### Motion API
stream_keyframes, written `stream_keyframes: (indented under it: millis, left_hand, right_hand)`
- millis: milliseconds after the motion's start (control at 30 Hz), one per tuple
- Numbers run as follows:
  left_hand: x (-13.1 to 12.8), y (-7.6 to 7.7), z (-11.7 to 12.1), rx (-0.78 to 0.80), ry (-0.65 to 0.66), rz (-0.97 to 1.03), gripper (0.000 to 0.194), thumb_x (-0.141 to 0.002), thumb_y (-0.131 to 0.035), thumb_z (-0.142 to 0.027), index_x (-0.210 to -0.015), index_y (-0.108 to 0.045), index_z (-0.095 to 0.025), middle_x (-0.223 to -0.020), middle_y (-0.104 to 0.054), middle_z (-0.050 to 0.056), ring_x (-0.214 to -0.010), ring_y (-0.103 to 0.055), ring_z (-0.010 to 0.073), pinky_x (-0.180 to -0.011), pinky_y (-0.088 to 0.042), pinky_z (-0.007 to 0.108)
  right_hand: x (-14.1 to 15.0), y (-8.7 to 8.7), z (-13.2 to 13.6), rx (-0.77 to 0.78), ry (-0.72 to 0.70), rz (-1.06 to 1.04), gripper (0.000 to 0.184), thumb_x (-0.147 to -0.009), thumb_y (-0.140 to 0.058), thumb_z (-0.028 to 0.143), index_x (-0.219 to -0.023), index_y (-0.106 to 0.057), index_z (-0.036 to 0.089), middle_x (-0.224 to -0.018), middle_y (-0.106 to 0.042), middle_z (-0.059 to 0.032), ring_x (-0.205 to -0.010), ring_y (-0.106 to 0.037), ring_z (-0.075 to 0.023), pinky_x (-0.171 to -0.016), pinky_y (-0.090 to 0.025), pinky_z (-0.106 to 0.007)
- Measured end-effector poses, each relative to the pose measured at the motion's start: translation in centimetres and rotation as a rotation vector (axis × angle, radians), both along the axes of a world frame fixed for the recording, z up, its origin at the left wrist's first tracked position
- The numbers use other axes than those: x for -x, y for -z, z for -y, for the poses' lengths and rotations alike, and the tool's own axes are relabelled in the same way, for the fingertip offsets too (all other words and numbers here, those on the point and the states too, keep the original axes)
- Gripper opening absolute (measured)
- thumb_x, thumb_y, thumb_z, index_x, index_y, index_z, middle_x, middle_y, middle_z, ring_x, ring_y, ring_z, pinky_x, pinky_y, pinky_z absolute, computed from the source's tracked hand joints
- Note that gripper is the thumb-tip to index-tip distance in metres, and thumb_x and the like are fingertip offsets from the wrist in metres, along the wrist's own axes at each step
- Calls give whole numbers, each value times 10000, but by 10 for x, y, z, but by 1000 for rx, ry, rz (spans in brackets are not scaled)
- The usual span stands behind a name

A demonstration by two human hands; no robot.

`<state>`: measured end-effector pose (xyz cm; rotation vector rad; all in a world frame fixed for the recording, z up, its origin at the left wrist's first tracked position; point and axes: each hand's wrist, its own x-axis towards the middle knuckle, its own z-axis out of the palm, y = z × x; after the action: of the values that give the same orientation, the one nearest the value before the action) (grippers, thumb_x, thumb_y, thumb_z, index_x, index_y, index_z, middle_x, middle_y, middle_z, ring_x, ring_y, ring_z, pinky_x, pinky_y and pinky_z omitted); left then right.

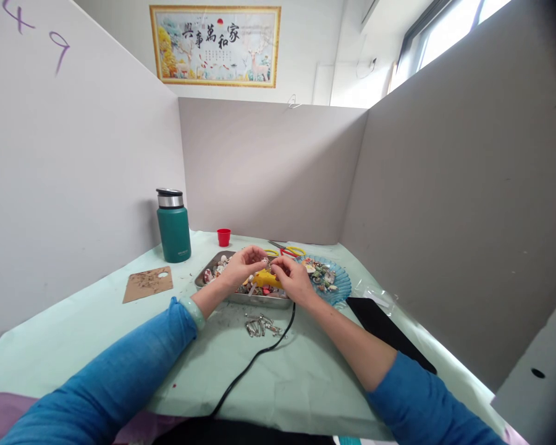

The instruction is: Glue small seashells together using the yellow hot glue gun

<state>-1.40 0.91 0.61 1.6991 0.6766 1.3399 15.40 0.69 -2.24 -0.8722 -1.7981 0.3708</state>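
Observation:
My left hand [246, 266] and my right hand [293, 277] meet above a metal tray [258, 301], fingertips pinched close together. Between them is a small pale thing, too small to name. Under the hands a yellow glue gun [267, 279] lies on the shells in the tray, partly covered by my right hand. Its black cord [254, 357] runs down to the table's front edge. Small shells [221, 264] fill the tray. Just in front of it lies a loose pile of small silver metal clips [261, 326].
Right of the tray sits a blue scalloped plate [344, 285] of shells, with scissors [291, 250] behind. A green bottle [174, 232], a brown board [147, 284] and a red cup [223, 237] stand or lie left and back. A black flat slab [387, 330] lies right; grey partitions enclose the table.

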Motion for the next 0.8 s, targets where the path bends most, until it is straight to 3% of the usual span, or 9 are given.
stream_keyframes:
  millis: [800]
  left_hand:
    - [0, 1, -3, 87, 6, 60, 330, -625, -763, -300, -872, -612, -143, -844, -632, 40, -771, -577, 133, -722, -455, 269]
  right_hand:
    - [0, -1, -1, 4, -2, -37, 186, -836, -488, 336, -770, -592, 196, -691, -602, -8, -611, -523, -140, -585, -403, -250]
